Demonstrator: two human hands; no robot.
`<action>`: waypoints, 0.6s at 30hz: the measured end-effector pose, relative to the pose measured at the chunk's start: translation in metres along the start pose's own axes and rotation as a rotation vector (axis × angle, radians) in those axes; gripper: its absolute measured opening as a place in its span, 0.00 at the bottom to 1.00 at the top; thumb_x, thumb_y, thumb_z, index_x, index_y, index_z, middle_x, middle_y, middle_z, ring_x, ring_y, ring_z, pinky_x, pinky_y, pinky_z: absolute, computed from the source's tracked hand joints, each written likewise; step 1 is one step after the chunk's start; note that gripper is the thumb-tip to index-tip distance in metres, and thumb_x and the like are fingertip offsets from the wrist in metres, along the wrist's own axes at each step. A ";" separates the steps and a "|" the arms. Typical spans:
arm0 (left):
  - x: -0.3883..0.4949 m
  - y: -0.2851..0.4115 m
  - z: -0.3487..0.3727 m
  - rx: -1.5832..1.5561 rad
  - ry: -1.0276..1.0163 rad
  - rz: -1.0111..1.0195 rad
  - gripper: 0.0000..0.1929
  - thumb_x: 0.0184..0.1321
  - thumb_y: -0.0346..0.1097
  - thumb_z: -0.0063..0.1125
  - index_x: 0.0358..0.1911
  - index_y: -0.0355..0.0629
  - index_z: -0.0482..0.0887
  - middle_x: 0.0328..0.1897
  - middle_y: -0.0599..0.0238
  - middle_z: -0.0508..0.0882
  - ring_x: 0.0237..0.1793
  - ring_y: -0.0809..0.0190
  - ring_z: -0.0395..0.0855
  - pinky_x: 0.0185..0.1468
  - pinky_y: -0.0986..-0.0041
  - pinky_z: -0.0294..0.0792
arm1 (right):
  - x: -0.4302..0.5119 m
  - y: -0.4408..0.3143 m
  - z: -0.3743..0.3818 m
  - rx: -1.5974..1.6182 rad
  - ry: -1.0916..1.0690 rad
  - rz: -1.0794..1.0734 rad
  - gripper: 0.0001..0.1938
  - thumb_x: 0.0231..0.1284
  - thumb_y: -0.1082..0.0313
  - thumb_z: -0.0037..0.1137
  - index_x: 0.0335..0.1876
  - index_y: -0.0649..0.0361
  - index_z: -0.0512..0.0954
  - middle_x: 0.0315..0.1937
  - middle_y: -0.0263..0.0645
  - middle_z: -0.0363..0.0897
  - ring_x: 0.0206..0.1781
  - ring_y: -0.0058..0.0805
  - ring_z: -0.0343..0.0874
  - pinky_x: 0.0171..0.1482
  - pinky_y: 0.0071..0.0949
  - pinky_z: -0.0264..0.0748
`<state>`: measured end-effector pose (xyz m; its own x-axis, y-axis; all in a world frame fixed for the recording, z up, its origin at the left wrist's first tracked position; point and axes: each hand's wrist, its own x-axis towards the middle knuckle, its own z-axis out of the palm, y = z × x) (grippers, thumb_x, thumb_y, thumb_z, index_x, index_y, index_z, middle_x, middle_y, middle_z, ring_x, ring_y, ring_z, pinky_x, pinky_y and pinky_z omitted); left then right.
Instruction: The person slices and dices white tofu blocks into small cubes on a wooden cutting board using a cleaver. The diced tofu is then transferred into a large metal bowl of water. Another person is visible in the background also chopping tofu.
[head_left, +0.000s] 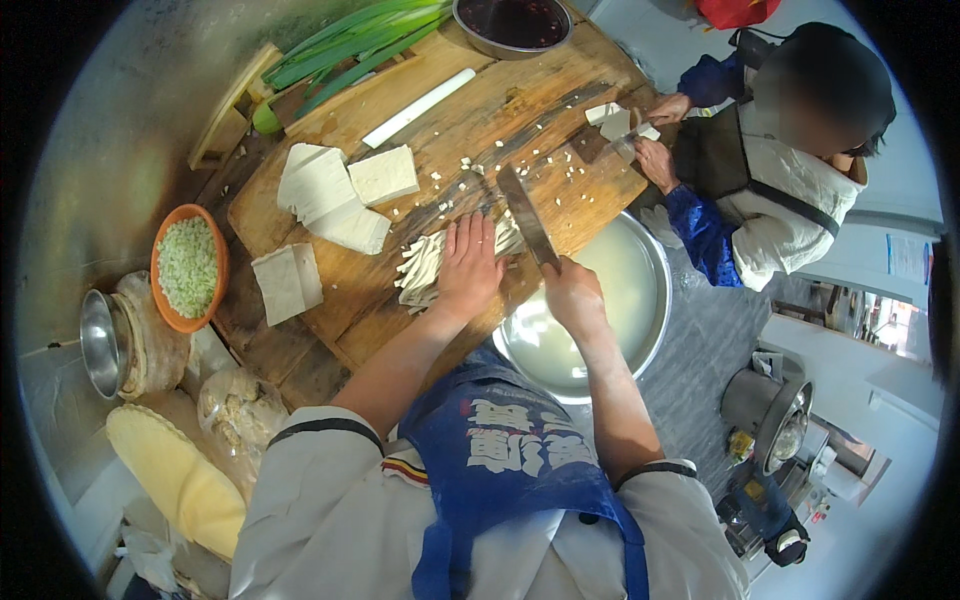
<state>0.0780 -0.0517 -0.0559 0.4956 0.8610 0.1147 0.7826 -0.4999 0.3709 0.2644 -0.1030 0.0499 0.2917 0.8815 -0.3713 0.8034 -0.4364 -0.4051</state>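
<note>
My left hand (469, 270) lies flat, fingers together, holding down a pile of thin tofu strips (418, 271) on the wooden cutting board (345, 307). Just right of the pile, a cleaver (527, 212) has its handle gripped in my right hand (576, 296). Its blade stands beside the strips' right end. Beyond my left hand lie overlapping tofu slabs (322, 191) and a thicker tofu block (384, 175). Two thin slabs (287, 283) rest nearer the board's left edge. Small white bits are scattered across the far part of the board.
A metal basin of cloudy liquid (630, 292) sits under the board's right edge. At left stands an orange bowl (222, 262) of chopped pale-green vegetable. Green onions (360, 45) and a bowl of dark liquid (514, 26) are at the back. Another person (787, 165) cuts white pieces at right.
</note>
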 end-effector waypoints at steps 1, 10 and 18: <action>0.001 0.001 0.001 -0.023 0.021 -0.004 0.40 0.75 0.53 0.65 0.80 0.29 0.69 0.84 0.39 0.72 0.86 0.39 0.66 0.90 0.43 0.50 | 0.000 0.005 0.006 -0.036 0.000 -0.017 0.17 0.79 0.55 0.58 0.50 0.64 0.86 0.40 0.65 0.90 0.46 0.67 0.90 0.53 0.61 0.86; 0.004 -0.009 -0.019 -0.296 0.014 0.056 0.29 0.64 0.41 0.77 0.70 0.54 0.85 0.69 0.58 0.82 0.77 0.46 0.75 0.83 0.35 0.58 | -0.010 -0.011 -0.013 -0.008 -0.036 0.007 0.18 0.80 0.56 0.57 0.53 0.65 0.86 0.45 0.65 0.90 0.49 0.68 0.90 0.56 0.59 0.85; 0.005 -0.015 -0.023 -0.362 0.059 0.087 0.22 0.64 0.42 0.77 0.61 0.50 0.90 0.68 0.62 0.83 0.74 0.47 0.78 0.81 0.40 0.63 | -0.006 -0.006 -0.008 0.005 -0.028 0.048 0.20 0.80 0.53 0.56 0.55 0.65 0.87 0.45 0.66 0.90 0.51 0.69 0.89 0.59 0.60 0.84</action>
<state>0.0597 -0.0379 -0.0397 0.5236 0.8260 0.2088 0.5494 -0.5146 0.6583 0.2623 -0.1037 0.0613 0.3154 0.8540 -0.4137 0.7859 -0.4794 -0.3906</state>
